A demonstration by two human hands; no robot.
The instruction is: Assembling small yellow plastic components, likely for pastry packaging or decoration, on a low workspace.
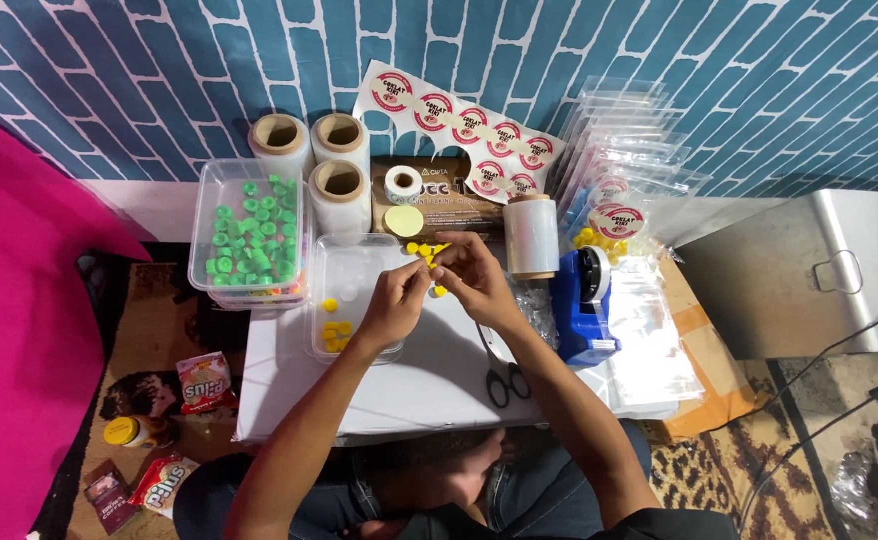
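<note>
My left hand [397, 298] and my right hand [471, 278] meet above the small white table [409, 385], fingers pinched on small yellow beads [427, 252] held between them. A clear tray [349, 270] just left of my hands holds a few more yellow beads [336, 335]. A clear box of green beads [252, 240] stands further left. Black-handled scissors [504, 378] lie on the table under my right forearm.
A blue tape dispenser [584, 310] and a roll of clear film [531, 236] stand to the right. Three film rolls [319, 160], a sticker sheet [469, 135] and stacked clear bags [624, 170] are at the back. Snack packets [204, 382] lie on the floor at left, and a metal box [809, 275] sits at right.
</note>
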